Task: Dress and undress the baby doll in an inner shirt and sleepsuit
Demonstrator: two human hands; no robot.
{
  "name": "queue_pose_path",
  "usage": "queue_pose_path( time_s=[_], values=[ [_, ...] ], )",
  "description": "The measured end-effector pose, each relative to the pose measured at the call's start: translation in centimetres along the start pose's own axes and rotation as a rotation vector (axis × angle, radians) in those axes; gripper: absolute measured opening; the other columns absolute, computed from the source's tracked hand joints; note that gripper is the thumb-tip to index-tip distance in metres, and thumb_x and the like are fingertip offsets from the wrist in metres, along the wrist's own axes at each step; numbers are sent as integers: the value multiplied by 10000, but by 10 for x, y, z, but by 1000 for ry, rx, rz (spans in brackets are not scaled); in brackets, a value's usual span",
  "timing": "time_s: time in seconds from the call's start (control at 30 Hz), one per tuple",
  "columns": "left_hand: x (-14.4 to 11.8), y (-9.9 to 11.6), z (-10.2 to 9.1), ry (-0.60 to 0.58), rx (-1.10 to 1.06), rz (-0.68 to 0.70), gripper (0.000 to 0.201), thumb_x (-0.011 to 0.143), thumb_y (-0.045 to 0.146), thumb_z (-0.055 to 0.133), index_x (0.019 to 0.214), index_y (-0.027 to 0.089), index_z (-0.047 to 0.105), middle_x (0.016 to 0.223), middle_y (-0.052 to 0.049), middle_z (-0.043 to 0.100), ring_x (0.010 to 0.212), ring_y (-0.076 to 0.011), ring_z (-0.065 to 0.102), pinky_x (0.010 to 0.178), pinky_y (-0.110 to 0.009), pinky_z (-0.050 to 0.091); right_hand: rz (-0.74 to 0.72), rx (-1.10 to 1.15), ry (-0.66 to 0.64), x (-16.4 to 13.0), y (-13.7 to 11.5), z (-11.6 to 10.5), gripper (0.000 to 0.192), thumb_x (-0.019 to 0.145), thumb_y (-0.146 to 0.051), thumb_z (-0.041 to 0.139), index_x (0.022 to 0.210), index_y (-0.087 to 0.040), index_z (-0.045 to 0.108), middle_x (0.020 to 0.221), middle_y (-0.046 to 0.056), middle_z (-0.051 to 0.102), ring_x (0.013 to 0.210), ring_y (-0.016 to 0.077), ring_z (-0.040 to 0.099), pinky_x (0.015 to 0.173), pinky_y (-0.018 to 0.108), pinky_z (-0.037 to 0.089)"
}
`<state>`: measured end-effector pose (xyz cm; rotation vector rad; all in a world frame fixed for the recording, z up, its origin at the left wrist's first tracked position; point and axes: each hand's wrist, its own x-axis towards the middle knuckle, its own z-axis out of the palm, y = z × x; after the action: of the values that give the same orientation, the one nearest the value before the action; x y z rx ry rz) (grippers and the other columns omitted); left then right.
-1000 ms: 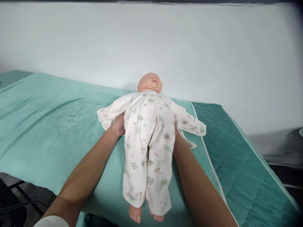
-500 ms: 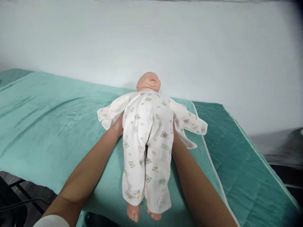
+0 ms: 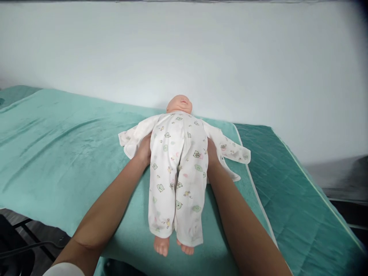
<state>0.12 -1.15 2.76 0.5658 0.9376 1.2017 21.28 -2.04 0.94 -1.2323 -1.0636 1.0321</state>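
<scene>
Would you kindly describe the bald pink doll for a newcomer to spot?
Before the white wall lies a pale green velvety cover. There, between the left hand and right hand, is the doll. Its bare feet and printed white clothes set it apart from the cover.

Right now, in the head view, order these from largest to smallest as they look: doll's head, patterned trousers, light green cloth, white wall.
1. White wall
2. Light green cloth
3. Patterned trousers
4. Doll's head

No two look alike in size.
</scene>
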Motion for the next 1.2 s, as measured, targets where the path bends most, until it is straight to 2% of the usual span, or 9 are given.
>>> queue_pose_path(
  time_s=[0.1, 0.27, 0.4, 0.53, 0.7, 0.83, 0.93, 1.07, 1.2],
  values=[
    [5, 0, -3, -45, 76, 134, 256, 801, 280, 699, 1015, 146, 741, 919, -52, 770, 1065, -256, 662, 1026, -388, 473, 15, 34, 57, -1, -5, 4, 214, 669, -445, 704, 786, -265, 696, 967, 50, 765, 1006, 291, 649, 900, 405, 536],
    [3, -3, -13, -96, 173, 206, 329, 842, 420, 669, 1047, 174, 744, 958, -60, 764, 1055, -238, 652, 1002, -360, 474, 54, 200, 2, 1, 1, 4, 221, 718, -386, 675, 872, -228, 690, 915, 19, 769, 928, 234, 684, 862, 367, 546],
    [-13, -5, -25, -92, 363, 315, 393, 897, 506, 601, 1045, 169, 738, 1028, -68, 739, 1009, -214, 619, 946, -312, 463, 132, 234, -34, -7, 6, 0, 293, 814, -439, 659, 974, -195, 690, 931, 39, 771, 924, 192, 685, 853, 311, 540],
    [-41, -10, -43, -43, 519, 325, 447, 921, 556, 541, 1059, 167, 712, 971, -48, 696, 866, -176, 587, 788, -281, 475, 131, 294, -11, -27, 13, -2, 399, 828, -545, 657, 1017, -195, 685, 962, 33, 762, 983, 197, 682, 868, 312, 561],
    [-100, -27, -74, -103, 646, 377, 381, 915, 491, 581, 1122, 179, 653, 962, -34, 667, 856, -160, 592, 796, -280, 480, 23, 123, 31, -84, 17, -10, 408, 832, -567, 661, 1043, -219, 696, 1055, 40, 748, 1058, 245, 664, 898, 384, 558],
    [-162, -46, -101, -182, 828, 417, 297, 946, 390, 558, 1151, 187, 627, 1100, -66, 680, 996, -190, 626, 937, -347, 483, -68, -104, -29, -156, 19, -16, 458, 899, -481, 624, 1286, -235, 623, 1293, 61, 676, 1200, 261, 606, 1036, 437, 476],
    [-195, -61, -115, -178, 1008, 488, 293, 919, 329, 600, 1192, 222, 590, 1123, -53, 670, 1057, -201, 622, 986, -383, 470, -126, -271, -15, -211, 23, -16, 409, 953, -416, 563, 1320, -236, 588, 1296, 87, 666, 1186, 259, 613, 1023, 456, 483],
    [-206, -73, -115, -134, 1254, 657, 273, 885, 238, 621, 1155, 226, 581, 1109, -50, 670, 1032, -214, 615, 941, -409, 455, -312, -417, 52, -261, 25, -8, 342, 966, -289, 552, 1307, -254, 565, 1370, 100, 602, 1246, 251, 576, 1053, 480, 475],
    [-202, -74, -103, -115, 1373, 732, 95, 930, 199, 533, 991, 208, 605, 1035, -40, 687, 977, -211, 605, 880, -394, 442, -552, -671, -114, -275, 15, 12, 412, 929, -161, 553, 1329, -257, 524, 1502, 96, 477, 1414, 273, 406, 1144, 539, 383]
  ],
)
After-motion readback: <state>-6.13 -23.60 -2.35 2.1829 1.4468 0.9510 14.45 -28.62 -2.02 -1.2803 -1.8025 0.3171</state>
